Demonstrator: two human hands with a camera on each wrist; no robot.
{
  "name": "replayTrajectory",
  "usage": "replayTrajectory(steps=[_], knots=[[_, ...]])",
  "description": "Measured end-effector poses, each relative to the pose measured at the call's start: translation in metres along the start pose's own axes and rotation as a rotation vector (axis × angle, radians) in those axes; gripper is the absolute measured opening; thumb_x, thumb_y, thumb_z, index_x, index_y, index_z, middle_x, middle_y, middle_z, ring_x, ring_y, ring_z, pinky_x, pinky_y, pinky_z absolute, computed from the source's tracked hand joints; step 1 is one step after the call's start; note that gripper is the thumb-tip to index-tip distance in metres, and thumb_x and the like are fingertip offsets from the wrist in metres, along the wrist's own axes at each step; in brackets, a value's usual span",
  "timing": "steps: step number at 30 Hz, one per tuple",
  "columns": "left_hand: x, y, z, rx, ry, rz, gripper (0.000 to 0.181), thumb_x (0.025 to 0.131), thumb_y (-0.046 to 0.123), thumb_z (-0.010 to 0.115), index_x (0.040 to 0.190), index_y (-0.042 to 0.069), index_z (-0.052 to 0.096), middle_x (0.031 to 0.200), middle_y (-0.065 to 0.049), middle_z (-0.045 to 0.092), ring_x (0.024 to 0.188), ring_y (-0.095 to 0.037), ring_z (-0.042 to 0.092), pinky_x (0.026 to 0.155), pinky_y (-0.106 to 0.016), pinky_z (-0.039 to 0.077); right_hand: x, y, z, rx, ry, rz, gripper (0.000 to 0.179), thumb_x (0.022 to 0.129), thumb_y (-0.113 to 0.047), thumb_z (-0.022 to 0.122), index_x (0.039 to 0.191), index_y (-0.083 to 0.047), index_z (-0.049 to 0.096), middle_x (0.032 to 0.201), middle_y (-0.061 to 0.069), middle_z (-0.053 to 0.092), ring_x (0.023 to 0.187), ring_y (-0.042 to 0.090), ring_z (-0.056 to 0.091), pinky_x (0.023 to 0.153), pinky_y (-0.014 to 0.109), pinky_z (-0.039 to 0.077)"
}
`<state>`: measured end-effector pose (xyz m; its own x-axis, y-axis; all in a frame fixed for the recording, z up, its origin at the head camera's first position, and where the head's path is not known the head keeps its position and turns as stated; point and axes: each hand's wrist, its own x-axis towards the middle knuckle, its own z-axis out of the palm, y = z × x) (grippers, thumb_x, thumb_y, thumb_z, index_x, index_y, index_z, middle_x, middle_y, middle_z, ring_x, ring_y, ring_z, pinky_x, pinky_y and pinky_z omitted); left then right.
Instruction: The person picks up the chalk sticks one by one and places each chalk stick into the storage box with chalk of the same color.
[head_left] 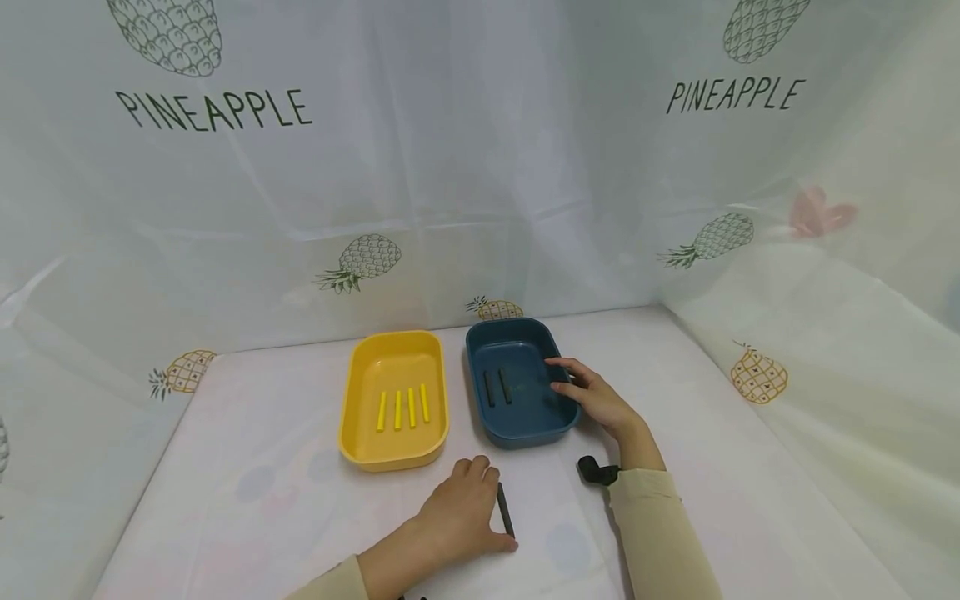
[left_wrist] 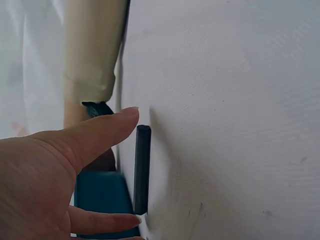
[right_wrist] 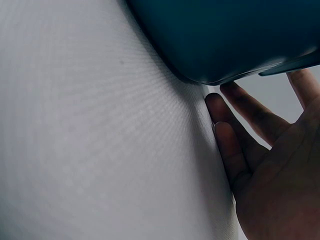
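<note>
My left hand (head_left: pixel 463 512) is over the cloth in front of the trays, its thumb and fingertips spread to the two ends of a short dark stick (head_left: pixel 506 510). In the left wrist view a small gap shows between the thumb and the near end of this faceted stick (left_wrist: pixel 142 170). At the right wall of the blue tray (head_left: pixel 525 440), my right hand (head_left: pixel 600 402) grips the side. Two digits reach over the rim, while the right wrist view shows other fingers (right_wrist: pixel 250 107) low against the outside. Two dark sticks (head_left: pixel 506 386) lie side by side inside that tray.
Left of the blue tray stands a yellow tray (head_left: pixel 393 462) with several yellow sticks (head_left: pixel 397 410) in a row. White cloth (head_left: pixel 285 525) covers the table, and a pineapple-print sheet (head_left: pixel 480 183) hangs behind it. A black device (head_left: pixel 597 472) sits at the right wrist.
</note>
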<state>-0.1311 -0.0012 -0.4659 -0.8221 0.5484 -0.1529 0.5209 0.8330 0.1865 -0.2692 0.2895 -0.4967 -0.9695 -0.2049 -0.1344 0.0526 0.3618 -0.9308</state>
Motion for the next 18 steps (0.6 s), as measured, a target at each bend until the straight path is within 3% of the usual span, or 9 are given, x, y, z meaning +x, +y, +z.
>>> replayTrajectory(steps=[7,18], knots=[[0.0006,0.0009,0.0016,0.045,0.037,0.014,0.089,0.072,0.070,0.084,0.128,0.003,0.064,0.123,-0.009,0.058,0.113,-0.028,0.055,0.091,-0.031,0.057,-0.0013,-0.0014,-0.0016,-0.004,0.003,-0.010,0.053,0.100,-0.039,0.068,0.150,-0.034,0.052,0.169,0.005,0.031,0.156,0.041,0.027,0.123,0.066,0.028],[-0.0030,0.0019,-0.0007,0.072,0.042,0.010,0.086,0.073,0.069,0.084,0.127,0.004,0.064,0.123,-0.009,0.057,0.115,-0.027,0.056,0.089,-0.030,0.058,0.0004,-0.0020,-0.0002,0.010,-0.005,0.007,0.053,0.101,-0.036,0.068,0.151,-0.032,0.051,0.170,0.005,0.028,0.158,0.041,0.023,0.125,0.066,0.024]])
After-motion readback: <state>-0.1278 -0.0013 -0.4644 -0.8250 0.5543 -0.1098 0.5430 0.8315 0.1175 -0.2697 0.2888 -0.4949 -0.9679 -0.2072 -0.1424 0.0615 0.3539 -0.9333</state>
